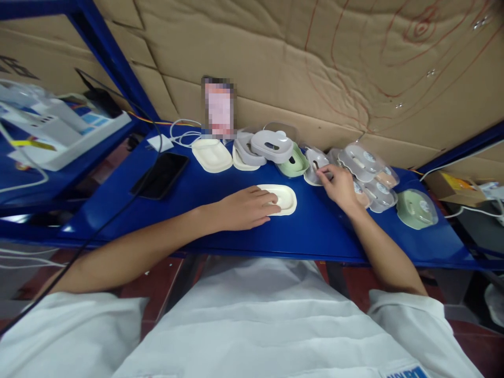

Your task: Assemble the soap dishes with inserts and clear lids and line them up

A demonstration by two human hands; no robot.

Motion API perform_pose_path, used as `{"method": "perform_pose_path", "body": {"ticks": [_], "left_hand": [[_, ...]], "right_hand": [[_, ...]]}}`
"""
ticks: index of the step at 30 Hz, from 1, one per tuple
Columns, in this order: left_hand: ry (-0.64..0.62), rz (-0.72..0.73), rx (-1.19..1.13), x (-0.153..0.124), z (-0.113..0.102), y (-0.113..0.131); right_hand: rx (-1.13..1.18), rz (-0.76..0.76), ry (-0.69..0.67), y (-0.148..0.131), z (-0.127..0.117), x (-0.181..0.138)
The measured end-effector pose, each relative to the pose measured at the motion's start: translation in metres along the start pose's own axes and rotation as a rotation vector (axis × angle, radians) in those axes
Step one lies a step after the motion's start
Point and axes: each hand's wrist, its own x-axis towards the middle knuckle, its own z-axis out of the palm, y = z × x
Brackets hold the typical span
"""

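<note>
My left hand (pixel 252 207) lies palm down with fingers stretched across a shallow cream oval tray (pixel 289 199), covering its left part. Farther right, the thumb and fingers of my right hand (pixel 339 186) pinch together at a pale grey oval dish (pixel 314 160) with a dark slot. Whether they grip the dish or something small on it, I cannot tell. To its left sit a green dish (pixel 296 164) and a slotted grey dish (pixel 271 146). Clear-covered grey dishes (pixel 360 160) are piled just beyond my right hand.
Another cream tray (pixel 212 155) sits at the back left. A black phone (pixel 160 176) lies near it on the blue table (pixel 315 239), with a dark cable crossing over. A covered green dish (pixel 416 209) stands at the right. A cardboard wall (pixel 268 58) closes off the back.
</note>
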Motion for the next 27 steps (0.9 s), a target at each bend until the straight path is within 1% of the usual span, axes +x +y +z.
{"method": "perform_pose_path", "body": {"ticks": [2, 4, 8, 10, 11, 14, 17, 19, 20, 21, 22, 23, 25, 27], "left_hand": [[-0.005, -0.028, 0.053, -0.001, -0.001, -0.003], [-0.014, -0.051, 0.085, -0.002, -0.002, -0.006], [-0.026, -0.034, 0.072, -0.003, -0.002, -0.007], [-0.025, -0.009, 0.053, -0.003, -0.001, -0.007], [-0.023, -0.003, 0.047, -0.003, -0.001, -0.006], [-0.011, 0.005, 0.031, -0.004, 0.0, -0.006], [0.002, 0.002, 0.033, -0.003, 0.0, -0.008], [-0.008, -0.012, 0.06, -0.002, -0.003, -0.01], [-0.017, -0.02, 0.08, -0.001, -0.005, -0.011], [-0.021, -0.027, 0.104, -0.001, -0.007, -0.011], [-0.017, -0.031, 0.13, -0.001, -0.01, -0.012], [-0.002, -0.03, 0.158, -0.001, -0.013, -0.013], [0.05, -0.023, 0.215, -0.002, -0.018, -0.013], [0.1, -0.011, 0.255, -0.004, -0.021, -0.013]], "right_hand": [[0.051, 0.022, 0.041, -0.004, -0.007, -0.001], [0.001, -0.005, 0.06, -0.008, -0.01, -0.003], [-0.176, -0.084, -0.025, -0.009, 0.0, -0.007], [-0.18, -0.076, -0.044, -0.007, 0.006, -0.006], [-0.154, -0.067, -0.033, -0.005, 0.007, -0.004], [0.005, -0.025, 0.072, -0.005, 0.002, -0.001], [0.218, 0.041, 0.209, -0.011, -0.012, -0.004], [0.331, 0.04, 0.307, -0.019, -0.022, -0.009], [0.374, 0.002, 0.342, -0.024, -0.026, -0.012], [0.407, -0.07, 0.359, -0.03, -0.029, -0.016], [0.432, -0.168, 0.348, -0.036, -0.032, -0.019], [0.442, -0.282, 0.304, -0.042, -0.033, -0.023], [0.424, -0.499, 0.142, -0.054, -0.032, -0.029], [0.371, -0.632, -0.01, -0.063, -0.028, -0.032]]}}
